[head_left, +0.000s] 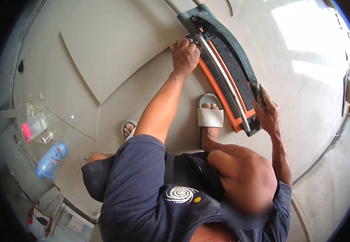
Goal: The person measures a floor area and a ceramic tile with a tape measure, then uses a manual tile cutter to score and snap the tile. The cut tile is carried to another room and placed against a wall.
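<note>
A manual tile cutter point(212, 86), with an orange-edged dark base, a steel rail and a long dark lever, lies slantwise on the floor in front of me. My left hand point(186, 54) is closed, fingers curled at the cutter's near side beside the rail; its fingertips are partly hidden. At the lever's near end, my right hand point(268, 113) grips the dark handle point(258, 94), thumb on one side and fingers along the other. A large beige tile point(118, 44) reaches from the upper left to the cutter, its far part running out under the cutter's head.
My sandalled foot point(210, 115) stands close to the cutter's orange edge. Left of me are a blue flowered jug point(52, 159) and a clear container with a pink lid point(34, 127). Another person point(38, 222) is at the lower left. Sunlight falls at the upper right.
</note>
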`<action>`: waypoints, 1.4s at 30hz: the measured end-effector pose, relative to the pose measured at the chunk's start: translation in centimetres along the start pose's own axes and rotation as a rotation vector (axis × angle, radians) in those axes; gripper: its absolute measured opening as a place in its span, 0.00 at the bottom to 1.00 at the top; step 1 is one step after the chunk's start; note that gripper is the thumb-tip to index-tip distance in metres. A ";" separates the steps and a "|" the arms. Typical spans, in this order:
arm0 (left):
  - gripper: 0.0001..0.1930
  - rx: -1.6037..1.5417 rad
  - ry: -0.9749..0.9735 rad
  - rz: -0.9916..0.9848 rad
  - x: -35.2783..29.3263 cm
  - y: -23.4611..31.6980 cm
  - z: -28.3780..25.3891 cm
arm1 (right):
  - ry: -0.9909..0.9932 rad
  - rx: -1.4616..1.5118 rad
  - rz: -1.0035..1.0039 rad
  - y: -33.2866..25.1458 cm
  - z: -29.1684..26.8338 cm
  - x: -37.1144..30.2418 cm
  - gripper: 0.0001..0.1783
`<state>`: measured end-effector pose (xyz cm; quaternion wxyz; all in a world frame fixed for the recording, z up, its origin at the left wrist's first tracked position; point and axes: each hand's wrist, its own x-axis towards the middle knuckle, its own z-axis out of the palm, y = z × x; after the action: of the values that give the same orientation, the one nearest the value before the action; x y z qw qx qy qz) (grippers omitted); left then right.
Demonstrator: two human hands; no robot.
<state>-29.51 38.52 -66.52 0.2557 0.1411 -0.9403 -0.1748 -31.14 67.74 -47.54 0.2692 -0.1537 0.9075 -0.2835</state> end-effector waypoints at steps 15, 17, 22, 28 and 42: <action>0.08 -0.049 0.005 0.031 0.2 -0.2 -0.2 | 0.020 0.019 -0.045 2.4 1.5 0.2 0.30; 0.08 -0.065 0.008 0.025 0.2 -0.2 -0.2 | 0.018 0.020 -0.039 2.4 1.5 0.2 0.30; 0.08 -0.081 0.022 -0.005 0.3 -0.1 -0.2 | 0.010 0.035 -0.054 2.9 1.7 0.3 0.30; 0.10 -0.103 -0.055 -0.051 0.3 -0.3 -0.2 | 0.028 0.010 -0.070 3.6 2.2 0.4 0.29; 0.10 -0.094 -0.081 -0.020 1.1 -1.4 0.1 | 0.046 0.006 -0.152 3.8 2.8 1.2 0.31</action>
<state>-30.23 36.94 -66.66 0.2219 0.1309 -0.9392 -0.2269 -30.98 69.05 -52.28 0.2266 -0.2147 0.8983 -0.3091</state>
